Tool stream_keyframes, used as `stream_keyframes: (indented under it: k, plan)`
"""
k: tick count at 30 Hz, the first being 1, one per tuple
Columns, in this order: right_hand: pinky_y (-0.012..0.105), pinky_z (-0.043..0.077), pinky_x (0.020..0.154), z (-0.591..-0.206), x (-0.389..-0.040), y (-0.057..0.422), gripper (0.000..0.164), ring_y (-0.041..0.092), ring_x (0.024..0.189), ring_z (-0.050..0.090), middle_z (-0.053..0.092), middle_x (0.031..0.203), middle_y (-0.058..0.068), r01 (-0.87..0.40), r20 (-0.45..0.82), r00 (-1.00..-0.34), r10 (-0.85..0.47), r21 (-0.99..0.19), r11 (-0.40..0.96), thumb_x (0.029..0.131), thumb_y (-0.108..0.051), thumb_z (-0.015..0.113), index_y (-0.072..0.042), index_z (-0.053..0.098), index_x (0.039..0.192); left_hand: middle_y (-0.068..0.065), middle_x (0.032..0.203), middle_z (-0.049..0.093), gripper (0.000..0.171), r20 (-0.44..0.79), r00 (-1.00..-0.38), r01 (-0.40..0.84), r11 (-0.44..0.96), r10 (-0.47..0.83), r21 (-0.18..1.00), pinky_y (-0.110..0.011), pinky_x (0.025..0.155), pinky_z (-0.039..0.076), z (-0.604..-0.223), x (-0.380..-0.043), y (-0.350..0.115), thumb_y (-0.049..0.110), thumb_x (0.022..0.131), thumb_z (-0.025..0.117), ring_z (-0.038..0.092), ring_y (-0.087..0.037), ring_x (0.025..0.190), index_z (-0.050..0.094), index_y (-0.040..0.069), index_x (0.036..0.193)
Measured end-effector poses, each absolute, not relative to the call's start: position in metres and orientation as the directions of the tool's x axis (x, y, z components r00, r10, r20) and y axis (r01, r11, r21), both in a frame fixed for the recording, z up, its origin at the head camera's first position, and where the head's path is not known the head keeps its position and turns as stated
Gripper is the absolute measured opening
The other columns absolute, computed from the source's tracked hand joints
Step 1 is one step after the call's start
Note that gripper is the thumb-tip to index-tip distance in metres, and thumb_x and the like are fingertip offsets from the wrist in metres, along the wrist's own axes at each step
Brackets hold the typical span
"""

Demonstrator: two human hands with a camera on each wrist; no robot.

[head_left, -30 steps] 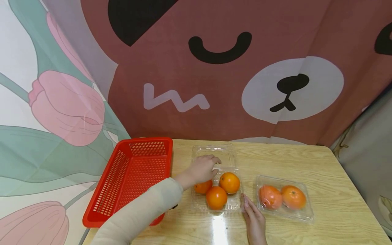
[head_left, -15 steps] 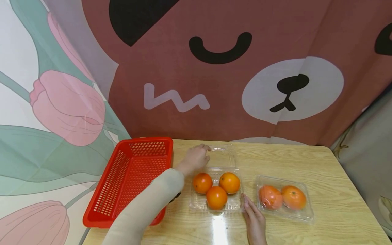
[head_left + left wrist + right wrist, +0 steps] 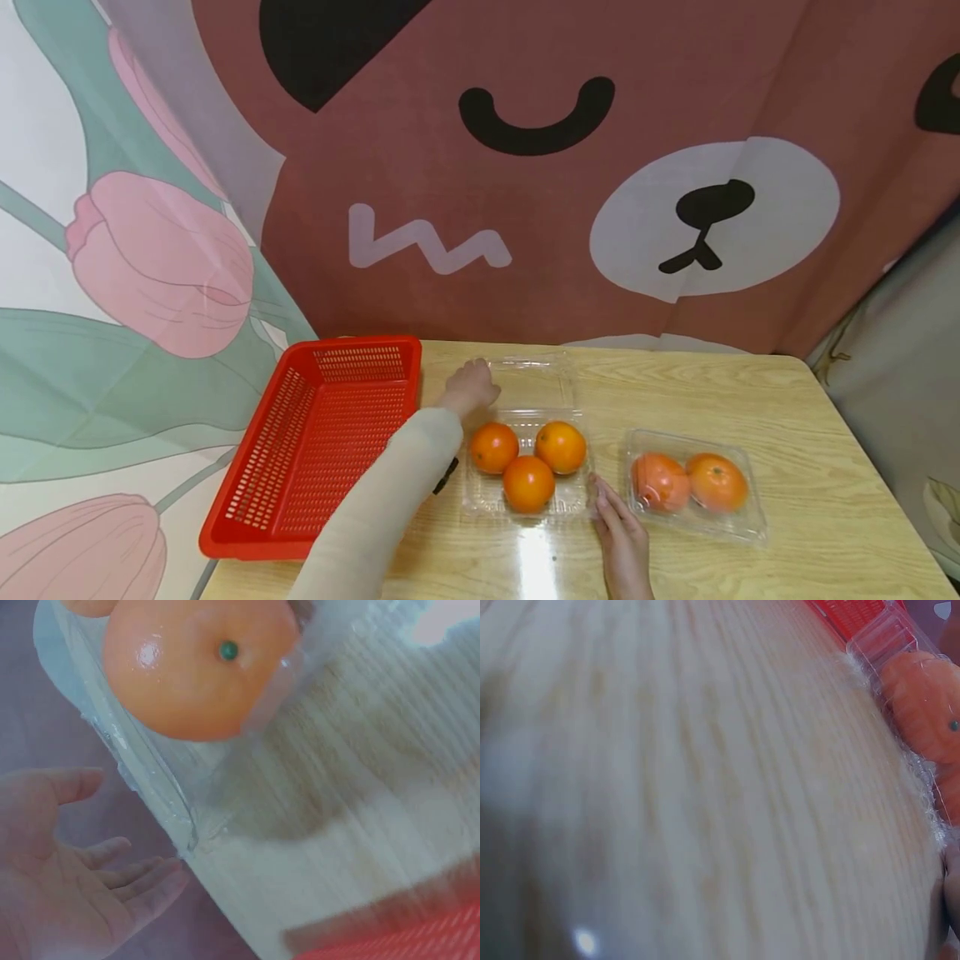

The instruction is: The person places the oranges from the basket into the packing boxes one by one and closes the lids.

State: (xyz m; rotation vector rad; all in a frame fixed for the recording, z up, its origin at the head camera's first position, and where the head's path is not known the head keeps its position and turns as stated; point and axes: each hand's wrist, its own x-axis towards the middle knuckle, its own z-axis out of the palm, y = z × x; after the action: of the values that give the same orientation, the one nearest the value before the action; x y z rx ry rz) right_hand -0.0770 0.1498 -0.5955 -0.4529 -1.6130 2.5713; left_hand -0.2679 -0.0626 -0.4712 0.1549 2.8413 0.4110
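Three oranges [image 3: 528, 484] sit in the open clear plastic clamshell container [image 3: 480, 497], whose lid [image 3: 536, 383] lies back on the table. My left hand [image 3: 471, 387] is at the lid's left side. In the left wrist view that hand [image 3: 82, 877] has its palm showing and fingers loosely spread, fingertips close to a clear plastic edge; an orange [image 3: 199, 667] is beyond. My right hand [image 3: 624, 542] pinches the container's right rim with its fingertips. Only a sliver of a right finger [image 3: 952, 881] shows in the right wrist view, beside the container.
At the left stands a red perforated plastic basket [image 3: 352, 433]. On the right lies another clear clamshell container [image 3: 738, 529], closed over two orange fruits [image 3: 717, 482]. A patterned cloth [image 3: 420, 308] hangs behind the wooden table [image 3: 810, 433].
My left hand has moved left from above the oranges to the lid's left side, uncovering the left orange. The right hand stays at the container's right rim.
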Motion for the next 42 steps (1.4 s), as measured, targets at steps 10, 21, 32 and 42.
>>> stream_keyframes:
  k: [10, 21, 32, 42]
  plan:
    - [0.021, 0.046, 0.088, -0.598, -0.077, 0.151, 0.050, 0.005, 0.118, 0.049, 0.056, 0.127, -0.006, 0.059, -0.170, -0.964, 0.206, -0.889, -0.454, 0.095, -0.019, 0.054, 0.007, 0.038, 0.135, -0.020, 0.136, 0.044, 0.064, -0.355, -0.933, -0.062, 0.938, 0.067, 0.340, -0.042, 0.100, 0.038, -0.482, -0.268, -0.067, 0.025, 0.092, 0.047, 0.046, -0.033, 0.121, 0.025, -0.008, 0.142]
    - [0.021, 0.045, 0.089, -0.598, -0.077, 0.151, 0.051, 0.003, 0.117, 0.050, 0.057, 0.126, -0.008, 0.075, -0.182, -0.963, 0.198, -0.890, -0.450, 0.095, -0.019, 0.054, 0.006, 0.037, 0.136, -0.025, 0.135, 0.042, 0.065, -0.282, -0.959, -0.170, 0.793, 0.002, 0.585, -0.045, 0.101, 0.035, -0.489, -0.274, -0.072, 0.026, 0.090, 0.050, 0.045, -0.037, 0.118, 0.025, -0.009, 0.139]
    - [0.020, 0.045, 0.089, -0.600, -0.076, 0.153, 0.047, 0.003, 0.115, 0.051, 0.059, 0.122, -0.011, 0.044, -0.156, -0.965, 0.211, -0.888, -0.458, 0.095, -0.014, 0.053, 0.007, 0.038, 0.134, -0.024, 0.131, 0.046, 0.064, -0.165, -0.985, -0.148, 0.678, -0.040, 0.720, -0.045, 0.097, 0.039, -0.475, -0.271, -0.069, 0.025, 0.090, 0.053, 0.050, -0.037, 0.112, 0.024, -0.005, 0.139]
    - [0.021, 0.045, 0.089, -0.600, -0.077, 0.151, 0.047, 0.003, 0.116, 0.051, 0.058, 0.124, -0.011, 0.046, -0.151, -0.968, 0.200, -0.891, -0.452, 0.095, -0.014, 0.052, 0.007, 0.038, 0.135, -0.015, 0.126, 0.053, 0.057, -0.072, -0.997, -0.070, 0.557, -0.019, 0.828, -0.043, 0.095, 0.041, -0.448, -0.248, -0.080, 0.017, 0.089, 0.054, 0.054, -0.030, 0.110, 0.030, 0.002, 0.138]
